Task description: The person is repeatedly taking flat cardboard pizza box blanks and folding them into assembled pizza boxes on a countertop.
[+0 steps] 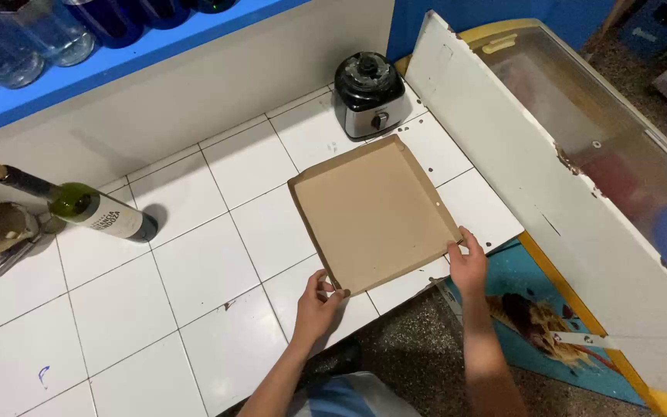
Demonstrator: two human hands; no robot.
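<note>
A flat brown cardboard box tray [372, 212] with low folded edges lies on the white tiled counter [194, 262]. My left hand [318, 301] grips its near left corner. My right hand [468, 262] holds its near right corner, at the counter's edge. The tray is empty inside.
A green wine bottle [79, 205] with a cork stands at the left, next to a wooden item and utensils [1, 235]. A black and silver blender base [370, 94] sits behind the tray. A white board [550, 185] leans over a chest freezer [619, 139] at the right. Bottles line a blue shelf [117, 58] above.
</note>
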